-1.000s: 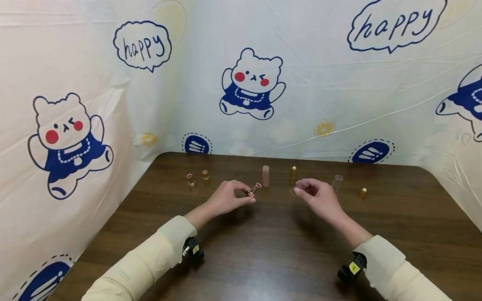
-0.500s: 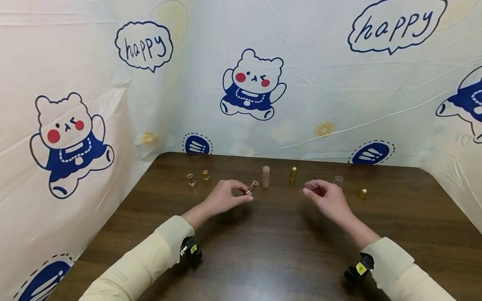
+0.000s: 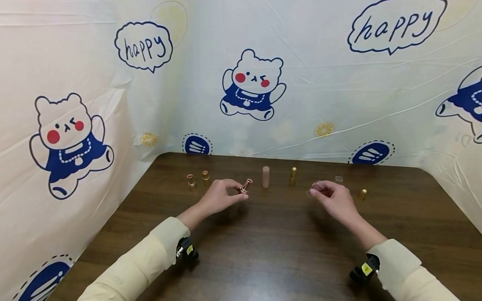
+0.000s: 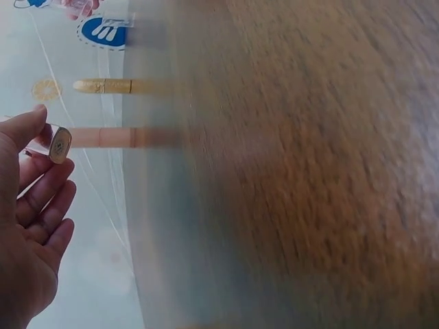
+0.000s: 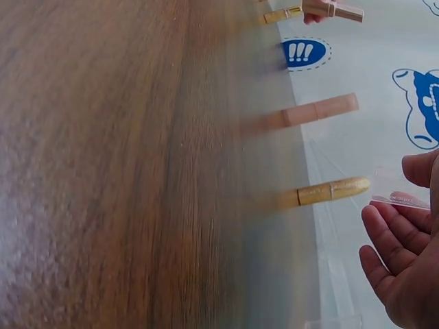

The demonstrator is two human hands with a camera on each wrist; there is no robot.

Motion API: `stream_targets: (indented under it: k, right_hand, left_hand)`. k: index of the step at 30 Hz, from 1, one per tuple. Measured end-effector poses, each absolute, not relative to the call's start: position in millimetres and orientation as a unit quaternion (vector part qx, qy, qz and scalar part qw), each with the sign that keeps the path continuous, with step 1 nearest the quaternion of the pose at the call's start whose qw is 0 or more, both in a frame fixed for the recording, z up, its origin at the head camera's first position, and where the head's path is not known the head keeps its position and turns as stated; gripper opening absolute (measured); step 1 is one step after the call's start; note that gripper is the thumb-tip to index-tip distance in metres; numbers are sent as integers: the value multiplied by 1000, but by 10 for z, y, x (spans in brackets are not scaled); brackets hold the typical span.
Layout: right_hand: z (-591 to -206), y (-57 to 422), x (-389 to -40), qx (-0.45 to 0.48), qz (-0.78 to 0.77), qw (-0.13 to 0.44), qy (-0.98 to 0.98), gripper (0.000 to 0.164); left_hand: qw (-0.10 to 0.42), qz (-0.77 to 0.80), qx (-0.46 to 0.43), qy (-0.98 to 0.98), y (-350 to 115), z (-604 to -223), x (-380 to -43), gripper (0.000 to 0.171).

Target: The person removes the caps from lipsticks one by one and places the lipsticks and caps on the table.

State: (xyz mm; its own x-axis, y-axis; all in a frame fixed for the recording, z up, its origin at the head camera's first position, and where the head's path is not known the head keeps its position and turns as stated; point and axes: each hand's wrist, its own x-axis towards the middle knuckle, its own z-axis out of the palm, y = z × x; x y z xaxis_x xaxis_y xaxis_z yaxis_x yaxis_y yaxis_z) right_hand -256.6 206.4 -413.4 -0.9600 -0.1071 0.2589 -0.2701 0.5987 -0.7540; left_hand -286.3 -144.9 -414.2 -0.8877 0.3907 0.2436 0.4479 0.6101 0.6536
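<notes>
In the head view my left hand pinches a rose-gold lipstick tube without a cap, tilted, above the table. The left wrist view shows the flat base of that lipstick tube between thumb and fingers. My right hand pinches a clear plastic cap, partly hidden by the fingers in the head view. The two hands are well apart. Between them stand a pink lipstick tube and a gold lipstick tube, both upright.
Two small uncapped tubes, one rose-gold and one gold, stand at the left. Right of my right hand are a clear cap, mostly hidden, and a short gold piece. A printed curtain hangs behind the brown table.
My left hand has moved slightly left with the lipstick tube. My right hand has moved right with the clear cap and now covers most of the standing clear cap.
</notes>
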Motion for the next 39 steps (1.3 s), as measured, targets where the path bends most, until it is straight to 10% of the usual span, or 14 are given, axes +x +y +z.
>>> stream_targets:
  k: [39]
  right_hand:
    - [-4210, 2493, -2577, 42, 384, 113, -915, 35]
  left_hand:
    - [104, -376, -179, -903, -1918, -4185, -2871, 20]
